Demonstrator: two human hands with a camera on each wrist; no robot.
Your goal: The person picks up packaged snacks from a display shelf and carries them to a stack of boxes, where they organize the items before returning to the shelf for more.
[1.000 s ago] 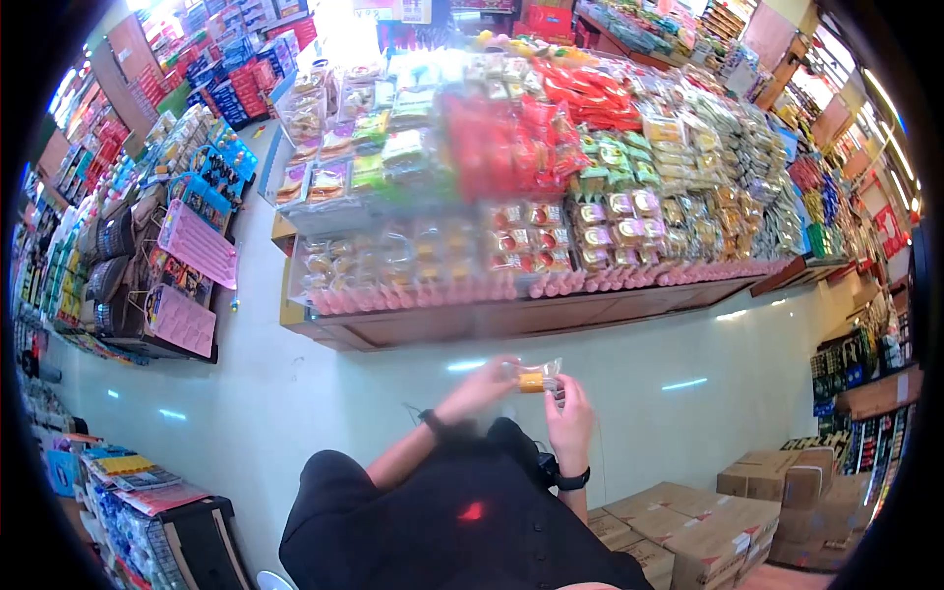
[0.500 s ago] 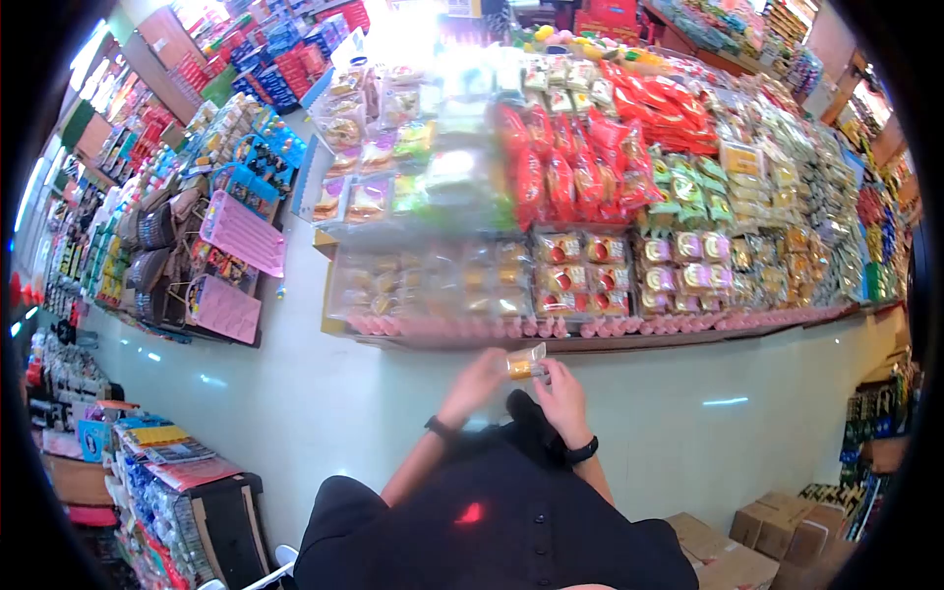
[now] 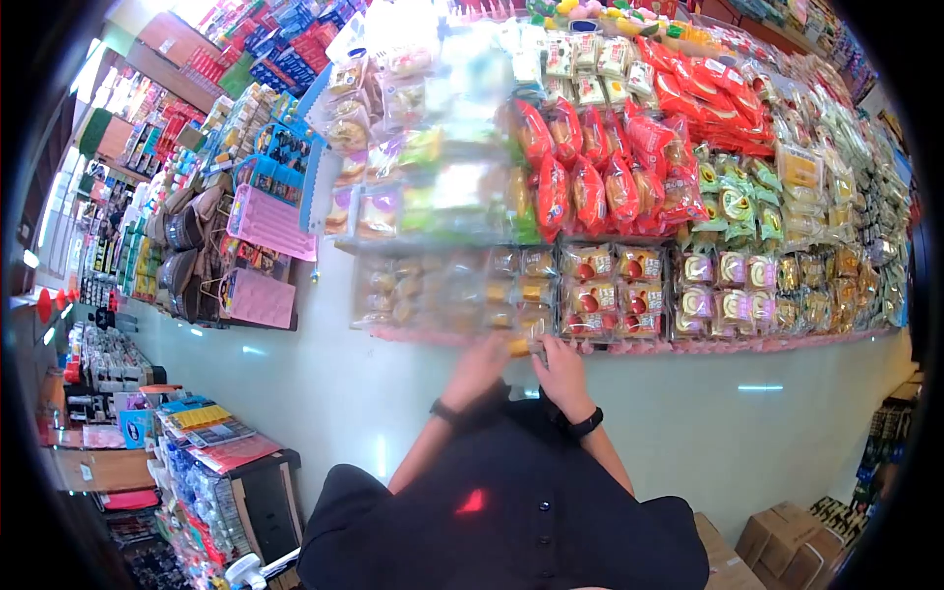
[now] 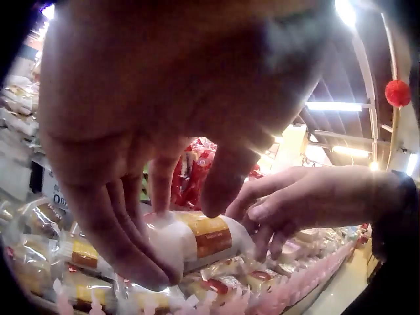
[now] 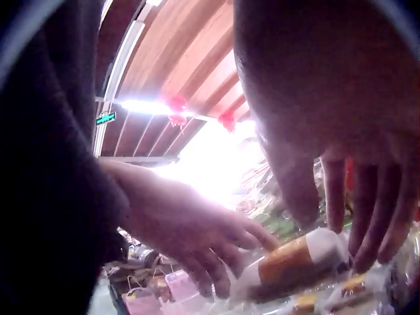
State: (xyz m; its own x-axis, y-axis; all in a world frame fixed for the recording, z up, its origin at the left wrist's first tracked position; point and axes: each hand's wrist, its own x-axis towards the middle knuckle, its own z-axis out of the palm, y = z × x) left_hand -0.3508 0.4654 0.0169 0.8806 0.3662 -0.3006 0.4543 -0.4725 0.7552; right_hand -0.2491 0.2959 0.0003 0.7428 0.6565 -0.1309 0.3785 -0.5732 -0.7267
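A small wrapped cake (image 3: pixel 519 347), white with an orange-brown label, is held between both hands near the display's front edge. My left hand (image 3: pixel 480 362) grips its left end; in the left wrist view the thumb and fingers curl round the white wrapper (image 4: pixel 209 237). At the other end, my right hand (image 3: pixel 562 376) pinches the wrapper. The right wrist view shows the same cake (image 5: pixel 289 264) tilted, with the right thumb beside it. Below it, similar wrapped cakes (image 4: pixel 84 252) lie in the display.
Packs with red round prints (image 3: pixel 593 298) fill a section right of the hands. Red packets (image 3: pixel 621 192) lie behind them, green ones (image 3: pixel 736 202) further right. A pink scalloped edging (image 3: pixel 708 346) runs along the display's front. Cardboard boxes (image 3: pixel 787 536) stand at lower right, a shelf rack (image 3: pixel 261 261) at left.
The view has moved closer to the display. Both hands have come up to its front edge with the wrapped cake, which stays held between them.
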